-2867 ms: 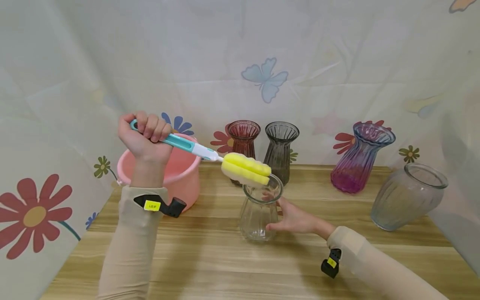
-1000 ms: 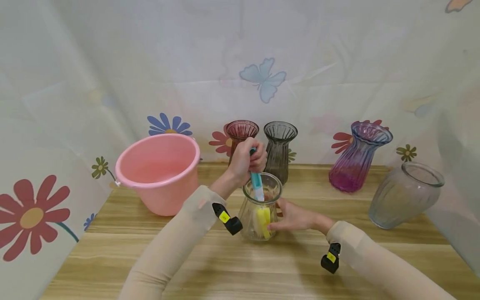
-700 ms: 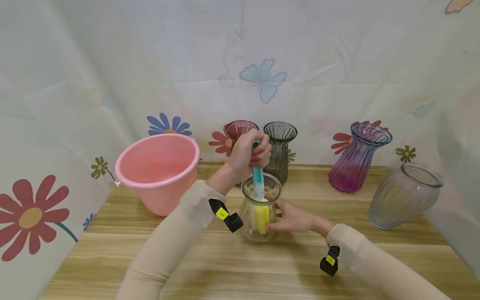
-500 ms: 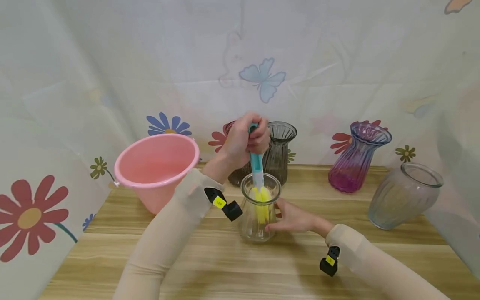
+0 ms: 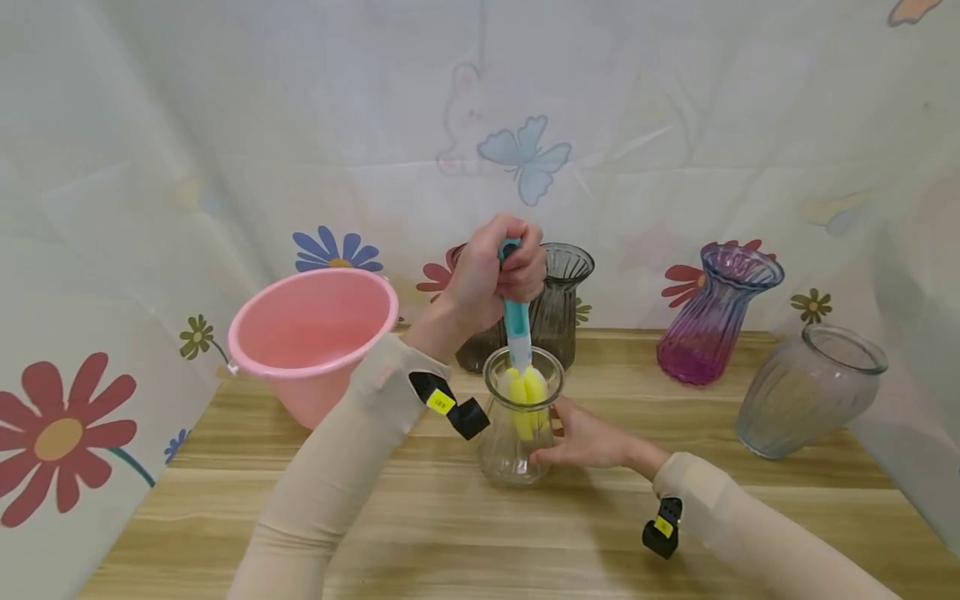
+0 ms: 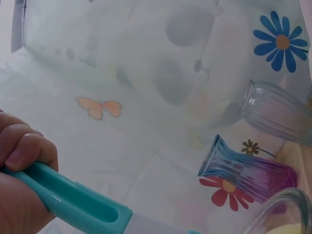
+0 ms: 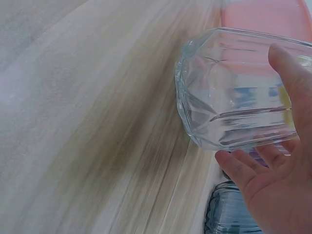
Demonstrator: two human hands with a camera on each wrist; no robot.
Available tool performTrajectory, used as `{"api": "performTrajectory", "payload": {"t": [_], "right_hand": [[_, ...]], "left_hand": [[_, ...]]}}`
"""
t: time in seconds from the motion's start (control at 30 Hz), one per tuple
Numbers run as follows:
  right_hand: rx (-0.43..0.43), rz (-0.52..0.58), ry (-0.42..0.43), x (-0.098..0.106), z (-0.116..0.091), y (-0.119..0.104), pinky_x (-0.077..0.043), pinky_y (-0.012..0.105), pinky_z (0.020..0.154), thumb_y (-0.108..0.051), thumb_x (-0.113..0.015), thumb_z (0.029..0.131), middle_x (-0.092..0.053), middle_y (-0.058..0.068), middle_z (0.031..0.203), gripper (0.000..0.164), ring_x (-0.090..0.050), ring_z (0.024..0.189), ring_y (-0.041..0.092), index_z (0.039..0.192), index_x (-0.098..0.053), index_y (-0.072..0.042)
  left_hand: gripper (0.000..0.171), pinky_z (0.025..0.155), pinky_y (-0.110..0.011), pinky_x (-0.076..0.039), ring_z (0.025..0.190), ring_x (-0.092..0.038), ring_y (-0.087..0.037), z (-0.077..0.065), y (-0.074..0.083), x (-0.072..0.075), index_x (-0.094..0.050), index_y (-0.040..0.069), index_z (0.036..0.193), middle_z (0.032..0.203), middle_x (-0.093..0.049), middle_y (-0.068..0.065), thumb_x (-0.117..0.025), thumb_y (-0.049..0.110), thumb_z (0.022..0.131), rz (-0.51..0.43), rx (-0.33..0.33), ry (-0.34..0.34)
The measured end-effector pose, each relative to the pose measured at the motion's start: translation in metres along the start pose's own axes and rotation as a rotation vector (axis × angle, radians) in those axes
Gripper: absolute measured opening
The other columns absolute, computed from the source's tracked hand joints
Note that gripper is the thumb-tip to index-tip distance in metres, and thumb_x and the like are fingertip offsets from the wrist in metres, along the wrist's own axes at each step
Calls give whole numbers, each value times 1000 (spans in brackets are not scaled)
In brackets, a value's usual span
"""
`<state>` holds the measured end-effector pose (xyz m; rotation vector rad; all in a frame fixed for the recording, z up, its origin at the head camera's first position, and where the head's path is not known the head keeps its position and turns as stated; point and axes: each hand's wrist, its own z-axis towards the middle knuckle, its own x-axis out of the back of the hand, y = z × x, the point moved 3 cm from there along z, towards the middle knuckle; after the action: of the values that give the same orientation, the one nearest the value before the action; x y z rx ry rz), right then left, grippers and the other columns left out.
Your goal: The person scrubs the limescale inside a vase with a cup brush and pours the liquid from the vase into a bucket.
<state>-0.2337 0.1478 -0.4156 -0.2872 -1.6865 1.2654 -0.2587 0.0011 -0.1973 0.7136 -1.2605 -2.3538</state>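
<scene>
My left hand (image 5: 495, 275) grips the teal handle of a sponge bottle brush (image 5: 517, 321), fingers curled round it. The brush points down, its yellow sponge head inside the mouth and upper part of a clear glass vase (image 5: 510, 462). That vase stands upright on the wooden table. My right hand (image 5: 588, 437) holds the vase from its right side, thumb in front and fingers behind. In the right wrist view, the thumb and fingers of this hand (image 7: 282, 180) lie on either side of the clear glass. The left wrist view shows the teal brush handle (image 6: 78, 200) in my fist.
A pink bucket (image 5: 322, 367) stands at the left. Behind my left hand are a dark red vase (image 5: 480, 350), partly hidden, and a grey vase (image 5: 558, 325). A blue-purple vase (image 5: 712, 325) and a wide clear vase (image 5: 806, 400) stand at the right on the table (image 5: 450, 542).
My left hand has swung the brush from beside the bucket into the clear vase, pushed it down, then drawn it partly up. The right hand keeps its hold on the vase.
</scene>
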Motion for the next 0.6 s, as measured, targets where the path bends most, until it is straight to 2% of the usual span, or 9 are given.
{"api": "performTrajectory", "payload": {"t": [0.17, 0.4, 0.6], "right_hand": [[-6, -1, 29, 0, -2, 0, -43, 47, 95, -18, -75, 74, -36, 19, 138, 81, -43, 122, 37, 138, -27, -2], [8, 11, 57, -2, -3, 1, -43, 51, 93, -20, -76, 74, -35, 19, 138, 84, -40, 124, 39, 139, -26, -3], [37, -24, 57, -4, -4, 0, -44, 49, 92, -23, -74, 76, -36, 18, 137, 81, -41, 123, 37, 138, -24, -4]], "left_hand": [[38, 39, -26, -11, 36, -17, -11, -8, -18, 7, -26, 14, 48, 41, -25, 6, -20, 13, 86, -10, 1, 41], [39, 38, -26, -12, 36, -16, -11, -18, -53, 14, -26, 15, 48, 41, -25, 8, -22, 14, 87, 8, 41, 68], [40, 37, -24, -13, 36, -15, -10, -22, -74, 15, -23, 13, 48, 42, -22, 6, -23, 14, 89, 40, 92, 52]]}}
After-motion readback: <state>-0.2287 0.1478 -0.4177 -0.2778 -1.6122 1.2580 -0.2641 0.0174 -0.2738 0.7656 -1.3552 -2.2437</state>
